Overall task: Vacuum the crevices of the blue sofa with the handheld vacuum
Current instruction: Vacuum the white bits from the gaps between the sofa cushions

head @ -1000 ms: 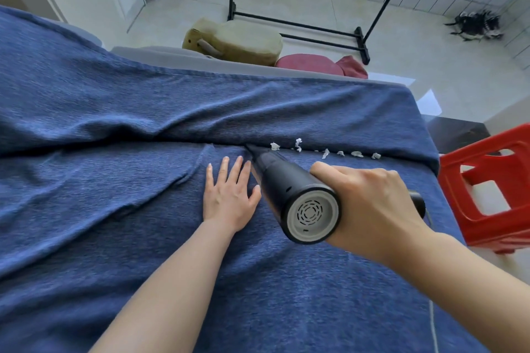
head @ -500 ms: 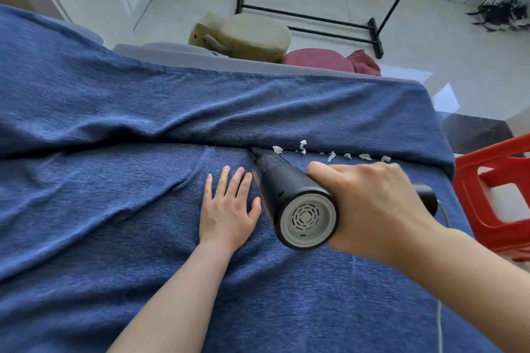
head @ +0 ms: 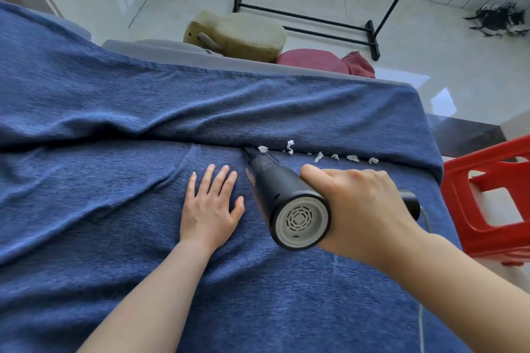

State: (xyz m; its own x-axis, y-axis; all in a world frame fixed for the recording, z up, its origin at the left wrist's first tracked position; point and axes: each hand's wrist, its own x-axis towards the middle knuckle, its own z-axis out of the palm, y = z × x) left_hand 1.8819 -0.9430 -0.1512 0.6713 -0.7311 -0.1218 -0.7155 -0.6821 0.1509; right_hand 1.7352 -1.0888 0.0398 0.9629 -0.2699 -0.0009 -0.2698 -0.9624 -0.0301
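The right hand (head: 361, 209) grips the black handheld vacuum with the grey round back end (head: 286, 200). Its thin nose pokes into the long crease of the soft blue cloth-covered sofa (head: 114, 238). The left hand (head: 210, 205) lies flat and open on the seat, just beside the vacuum. Small white paper scraps (head: 318, 156) sit in a row along the crease, right of the nose. The nearest scrap may touch the nose. A red plastic stool (head: 487, 200) stands by the sofa's right end.

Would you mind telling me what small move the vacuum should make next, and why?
Probably slide the nozzle rightward along the crevice: the white scraps lie in a row just right of it, and the right hand grips the vacuum.
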